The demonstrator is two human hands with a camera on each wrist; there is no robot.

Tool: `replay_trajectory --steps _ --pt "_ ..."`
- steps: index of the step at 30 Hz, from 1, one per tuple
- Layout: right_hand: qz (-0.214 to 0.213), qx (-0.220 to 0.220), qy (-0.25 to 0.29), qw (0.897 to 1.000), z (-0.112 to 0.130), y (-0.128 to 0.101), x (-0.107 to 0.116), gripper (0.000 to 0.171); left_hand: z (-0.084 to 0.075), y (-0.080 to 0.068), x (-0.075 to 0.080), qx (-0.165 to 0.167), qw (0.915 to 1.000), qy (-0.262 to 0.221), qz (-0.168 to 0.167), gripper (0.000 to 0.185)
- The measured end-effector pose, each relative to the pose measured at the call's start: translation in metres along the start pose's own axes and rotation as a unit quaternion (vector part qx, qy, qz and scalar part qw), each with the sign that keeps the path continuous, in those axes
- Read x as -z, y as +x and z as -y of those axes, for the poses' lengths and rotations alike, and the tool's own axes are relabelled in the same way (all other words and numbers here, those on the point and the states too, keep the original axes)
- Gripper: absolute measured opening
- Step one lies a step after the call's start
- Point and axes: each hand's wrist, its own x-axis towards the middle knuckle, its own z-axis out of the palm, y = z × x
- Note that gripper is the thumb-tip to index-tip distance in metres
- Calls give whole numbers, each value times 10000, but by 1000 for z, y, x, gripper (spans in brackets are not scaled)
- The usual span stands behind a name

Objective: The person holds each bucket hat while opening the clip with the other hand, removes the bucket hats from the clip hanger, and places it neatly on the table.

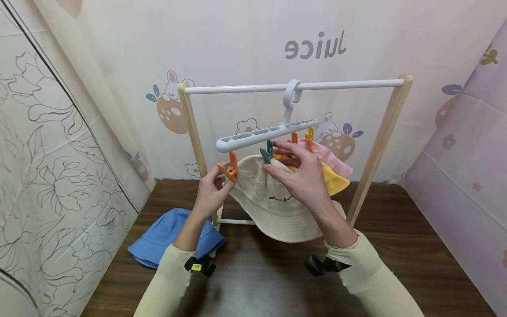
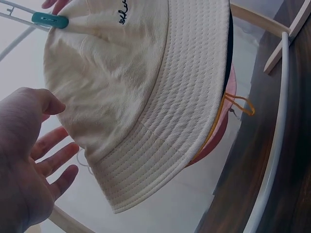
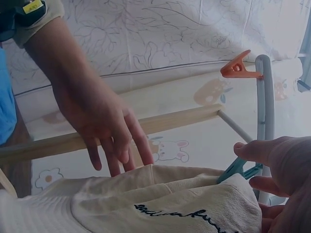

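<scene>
Right hand at the teal clip, thumb and fingers bent around it where it bit the cream bucket hat; left hand loose and open beside the hat, gripping nothing.

Hung below the white clip hanger, crown pinched in the teal clip, brim drooping toward the wooden table. Left fingers spread and straight just off the cream fabric in the left wrist view; near the orange clip at the hanger's left end in the head view, contact with it not clear. Noted behind the cream hat: a yellow hat and a pink hat, each under its own clip. Hooked over the white rail of the wooden rack. Lay flat on the table at left, apart from the rack: a blue bucket hat.
</scene>
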Motion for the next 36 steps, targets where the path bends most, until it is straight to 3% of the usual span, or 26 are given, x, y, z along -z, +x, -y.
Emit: replay_trajectory --steps 16,36 --pt "-34 -42 -29 10000 2 -1 -4 59 2 6 -5 117 9999 -32 104 57" --pt "-145 122 -32 9998 1 1 -12 59 5 -1 -8 185 9997 -37 120 54"
